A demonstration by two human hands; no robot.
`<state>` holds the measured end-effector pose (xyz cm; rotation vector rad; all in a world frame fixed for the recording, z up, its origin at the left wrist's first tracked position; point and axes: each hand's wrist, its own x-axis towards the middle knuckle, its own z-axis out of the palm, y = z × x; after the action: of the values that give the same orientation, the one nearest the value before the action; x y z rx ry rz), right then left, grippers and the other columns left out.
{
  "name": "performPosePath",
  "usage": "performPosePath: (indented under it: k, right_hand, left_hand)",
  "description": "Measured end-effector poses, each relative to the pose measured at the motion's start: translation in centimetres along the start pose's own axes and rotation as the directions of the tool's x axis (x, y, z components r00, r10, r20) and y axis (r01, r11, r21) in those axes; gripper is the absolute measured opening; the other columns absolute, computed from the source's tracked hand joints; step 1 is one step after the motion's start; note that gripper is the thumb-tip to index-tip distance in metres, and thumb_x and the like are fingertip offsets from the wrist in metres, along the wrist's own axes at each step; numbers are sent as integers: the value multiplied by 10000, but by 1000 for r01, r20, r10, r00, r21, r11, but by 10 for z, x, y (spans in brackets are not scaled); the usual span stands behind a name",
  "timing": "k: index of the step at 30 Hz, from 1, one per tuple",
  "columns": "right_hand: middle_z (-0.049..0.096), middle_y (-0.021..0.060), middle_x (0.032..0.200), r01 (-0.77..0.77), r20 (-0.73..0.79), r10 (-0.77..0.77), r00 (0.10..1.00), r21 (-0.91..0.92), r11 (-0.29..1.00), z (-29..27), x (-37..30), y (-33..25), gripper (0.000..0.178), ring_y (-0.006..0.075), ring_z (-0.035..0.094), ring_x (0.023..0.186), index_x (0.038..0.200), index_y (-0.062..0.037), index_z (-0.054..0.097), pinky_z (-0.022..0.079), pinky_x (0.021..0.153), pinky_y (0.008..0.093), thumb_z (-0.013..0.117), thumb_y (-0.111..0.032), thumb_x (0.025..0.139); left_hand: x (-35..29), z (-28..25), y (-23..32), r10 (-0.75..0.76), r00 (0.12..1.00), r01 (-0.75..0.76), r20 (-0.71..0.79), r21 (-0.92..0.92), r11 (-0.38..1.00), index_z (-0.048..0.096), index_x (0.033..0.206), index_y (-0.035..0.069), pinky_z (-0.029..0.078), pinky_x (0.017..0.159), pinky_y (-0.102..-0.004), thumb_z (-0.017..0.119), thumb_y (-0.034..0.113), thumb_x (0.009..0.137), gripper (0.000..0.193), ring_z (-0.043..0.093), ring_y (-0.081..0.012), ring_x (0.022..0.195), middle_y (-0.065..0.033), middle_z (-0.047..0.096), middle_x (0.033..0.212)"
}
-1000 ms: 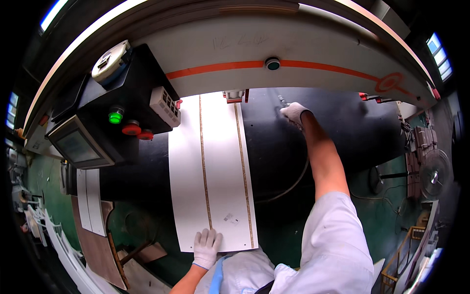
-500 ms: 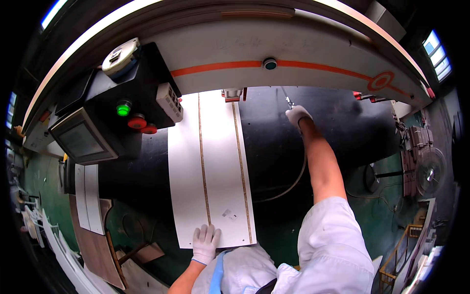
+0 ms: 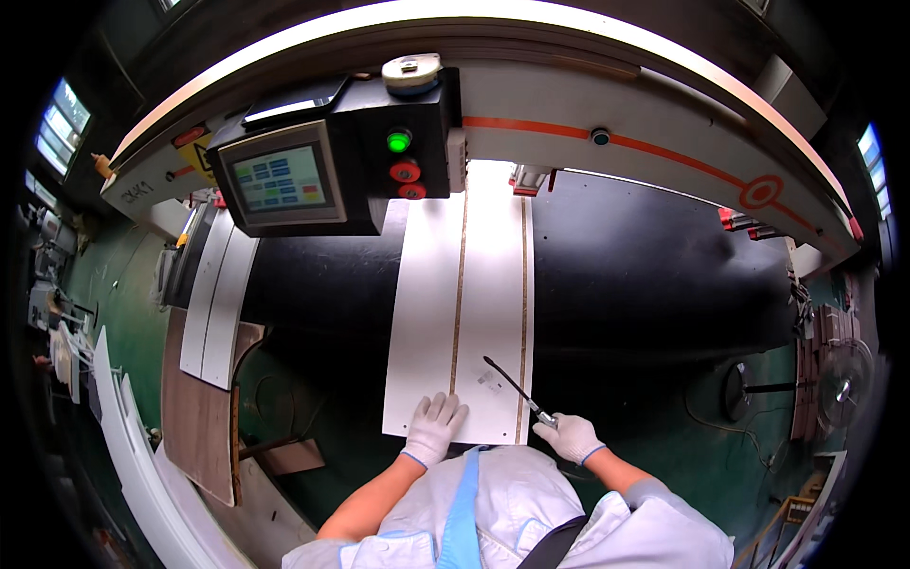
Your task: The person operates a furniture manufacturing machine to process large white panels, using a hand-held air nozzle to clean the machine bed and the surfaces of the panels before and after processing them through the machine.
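Head view: the gloved left hand point(image 3: 433, 427) lies flat and released on the near end of the white panel point(image 3: 469, 313) at six o'clock on the black tabletop point(image 3: 654, 275). The right hand point(image 3: 569, 437), clenched, grasps a thin black tool point(image 3: 515, 387) over a small pale rectangular label point(image 3: 490, 381). A control box point(image 3: 327, 175) with a blue-tiled screen, green lamp and red buttons sits at eleven o'clock.

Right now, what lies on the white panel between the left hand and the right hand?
In the head view, only bare white panel with a brown groove lies between the left hand and right hand, which holds a thin dark tool.

Gloved hands point(image 3: 434, 427) on white panel point(image 3: 464, 322)
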<state>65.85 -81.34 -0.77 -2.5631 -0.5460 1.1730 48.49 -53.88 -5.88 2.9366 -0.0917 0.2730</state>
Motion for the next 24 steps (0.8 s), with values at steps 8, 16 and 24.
performPosePath:
  k: [8, 16, 24]
  right_hand:
    - [719, 261, 889, -36, -47, 38, 998, 56, 998, 37, -51, 5, 567, 444, 705, 930, 970, 9, 697, 544, 833, 493, 577, -545, 967]
    - [736, 251, 970, 15, -32, -12, 999, 100, 995, 106, -67, -45, 532, 441, 708, 947, 1031, -13, 707, 543, 853, 503, 633, -531, 931]
    - [740, 207, 855, 349, 127, -325, 937, -321, 881, 191, -56, -214, 724, 390, 737, 869, 1033, -75, 699, 563, 764, 488, 520, -767, 916]
  left_hand:
    - [-16, 8, -3, -8, 998, 7, -58, -2, 1000, 634, 1272, 78, 454, 1035, -528, 620, 111, 822, 452, 552, -361, 1247, -167, 597, 1324]
    - [-47, -21, -15, -41, 999, 41, 2, -168, 985, 585, 1341, 37, 382, 1156, -549, 694, 163, 794, 571, 504, -406, 1362, -218, 550, 1443]
    - [-250, -58, -115, -725, 687, 664, 39, -437, 606, 658, 1265, 18, 488, 1069, -467, 686, 284, 864, 481, 628, -379, 1213, -206, 663, 1299]
